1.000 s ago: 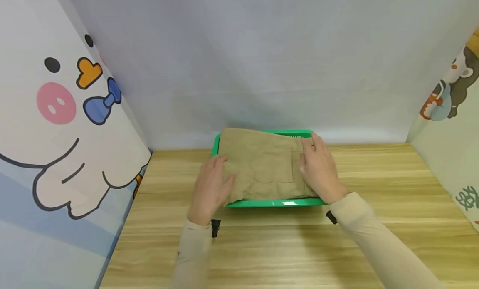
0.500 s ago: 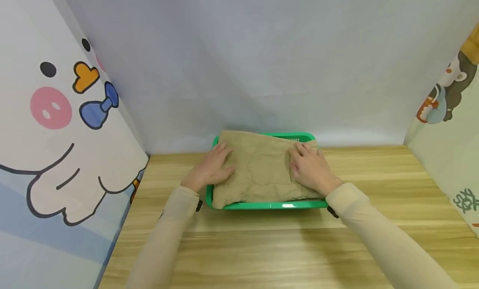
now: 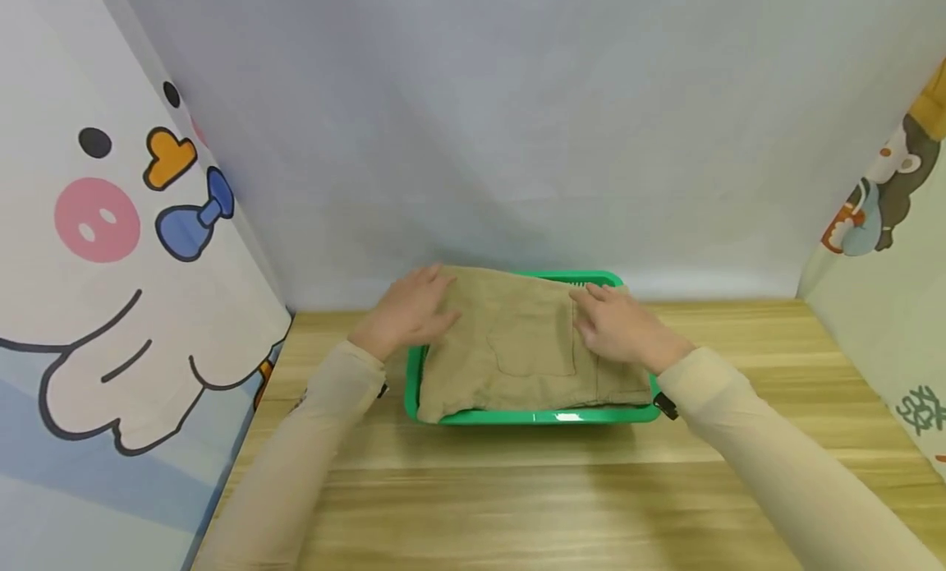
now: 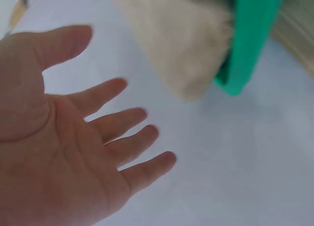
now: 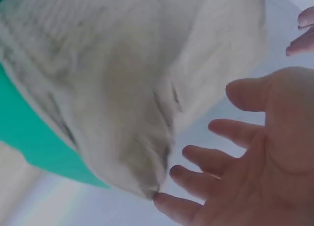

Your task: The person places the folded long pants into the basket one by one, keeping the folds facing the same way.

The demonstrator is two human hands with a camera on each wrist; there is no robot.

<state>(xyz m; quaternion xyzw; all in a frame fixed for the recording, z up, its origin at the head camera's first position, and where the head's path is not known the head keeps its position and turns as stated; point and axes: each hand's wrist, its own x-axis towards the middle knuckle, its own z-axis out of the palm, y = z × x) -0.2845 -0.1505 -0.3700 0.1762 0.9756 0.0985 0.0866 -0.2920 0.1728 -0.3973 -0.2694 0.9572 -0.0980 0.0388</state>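
A folded khaki garment [image 3: 517, 341] with a stitched patch pocket lies in a shallow green plastic basket [image 3: 480, 417]. Its front left corner laps over the basket's front rim. At the back left corner of the cloth is my left hand [image 3: 409, 310]; the left wrist view shows this hand [image 4: 73, 123] palm up front with fingers spread and nothing in them. Over the right part of the garment, beside the pocket seam, is my right hand [image 3: 621, 323]. In the right wrist view its fingers [image 5: 196, 182] are extended, the little fingertip right at a cloth corner.
The basket stands on a wood-grain table [image 3: 517, 489], near its back edge. A pale cloth backdrop [image 3: 532, 144] rises close behind it. Printed cartoon panels, one with a white duck [image 3: 74, 308], flank the table left and right.
My left hand has moved from the basket's front left side to the garment's back left corner. The right hand has shifted slightly inward from the right rim. The whole view has tilted a little.
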